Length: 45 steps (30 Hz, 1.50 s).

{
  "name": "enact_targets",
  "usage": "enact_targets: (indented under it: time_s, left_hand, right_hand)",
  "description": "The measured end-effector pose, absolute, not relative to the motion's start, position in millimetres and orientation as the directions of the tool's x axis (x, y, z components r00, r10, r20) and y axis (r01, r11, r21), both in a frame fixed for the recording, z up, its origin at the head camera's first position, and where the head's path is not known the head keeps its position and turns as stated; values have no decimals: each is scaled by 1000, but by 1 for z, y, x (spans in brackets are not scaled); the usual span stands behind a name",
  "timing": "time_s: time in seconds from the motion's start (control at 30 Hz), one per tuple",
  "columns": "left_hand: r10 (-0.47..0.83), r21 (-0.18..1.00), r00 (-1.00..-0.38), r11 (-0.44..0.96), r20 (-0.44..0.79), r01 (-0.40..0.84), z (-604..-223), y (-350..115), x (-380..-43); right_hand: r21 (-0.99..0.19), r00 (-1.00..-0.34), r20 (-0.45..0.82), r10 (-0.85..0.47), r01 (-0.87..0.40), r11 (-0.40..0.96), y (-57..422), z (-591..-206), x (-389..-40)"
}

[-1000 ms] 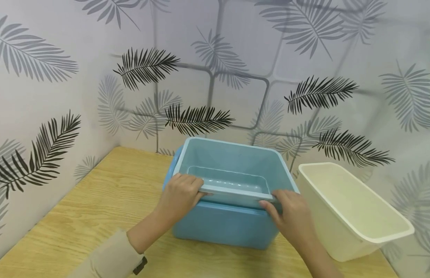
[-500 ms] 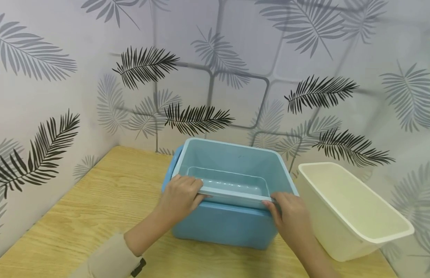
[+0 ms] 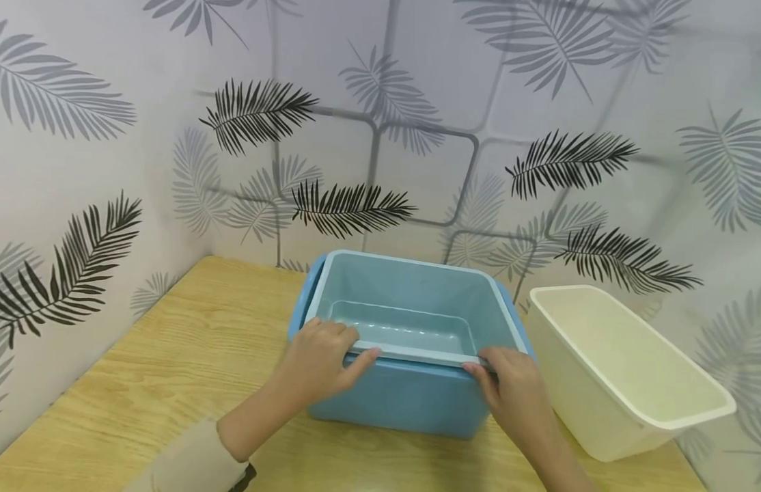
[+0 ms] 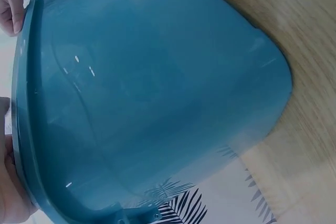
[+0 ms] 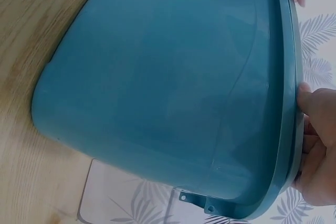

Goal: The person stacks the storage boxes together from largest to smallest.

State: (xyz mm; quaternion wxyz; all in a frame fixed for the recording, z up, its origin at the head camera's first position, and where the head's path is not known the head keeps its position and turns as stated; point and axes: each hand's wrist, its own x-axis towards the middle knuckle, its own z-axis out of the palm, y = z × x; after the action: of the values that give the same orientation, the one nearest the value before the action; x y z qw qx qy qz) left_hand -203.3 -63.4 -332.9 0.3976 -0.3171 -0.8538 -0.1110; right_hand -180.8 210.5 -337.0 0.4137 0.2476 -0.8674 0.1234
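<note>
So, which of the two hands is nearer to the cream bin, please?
Right. The right hand holds the inner blue tub at the end beside the cream bin; the left hand is farther away, at the tub's left end.

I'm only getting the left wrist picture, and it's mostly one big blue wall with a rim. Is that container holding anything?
Observer: Yes, in the head view a lighter blue bin sits inside the outer blue bin.
Visitor: Oh! And which rim are the hands on?
Observer: The left hand and right hand both grip the lighter bin's near rim.
Visitor: Any other containers?
Observer: Yes, a cream bin stands to the right of the blue ones.
</note>
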Motion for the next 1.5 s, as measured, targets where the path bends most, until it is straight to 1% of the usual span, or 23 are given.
enact_targets:
  time_s: [0.1,0.23,0.5,0.6,0.73,1.0,1.07,1.23,1.27,1.33,1.43,1.5]
  left_hand:
    - [458,-69,-472,769,754,636,-334,-64,-204]
    - [458,-77,-447,759,768,646,-337,-65,-209]
    - [459,-71,-426,740,779,669,-338,-66,-215]
    - [463,-73,-424,737,778,672,-338,-66,-215]
    - [466,-68,-444,744,765,664,-337,-65,-214]
    - [445,-46,-510,785,736,618,-334,-60,-206]
    - [430,-35,-520,794,738,606,-334,-57,-205]
    - [420,-28,-527,801,739,599,-334,-44,-203]
    - [423,-31,-523,798,740,602,-334,-41,-202]
    - [432,-36,-514,790,741,612,-334,-34,-202]
    - [450,-46,-492,771,745,635,-334,-21,-201]
    - [465,-56,-476,756,746,652,-334,-12,-201]
  right_hand:
    - [-4,-540,770,-339,-535,845,210,-336,-180]
    - [-24,-564,755,-334,-532,847,209,-336,-180]
    - [-52,-591,742,-317,-522,851,207,-335,-179]
    - [-64,-611,727,-313,-515,855,208,-334,-178]
    - [-84,-634,710,-308,-510,856,209,-333,-177]
    - [-115,-641,700,-315,-536,836,215,-335,-178]
    - [-129,-630,708,-319,-559,819,219,-335,-178]
    - [-110,-543,774,-326,-623,775,230,-336,-178]
    - [-104,-525,787,-325,-631,769,232,-336,-178]
    - [-111,-514,799,-312,-637,763,237,-338,-176]
    - [-102,-479,830,-288,-636,765,245,-341,-175]
    - [-107,-474,841,-261,-618,779,252,-344,-174]
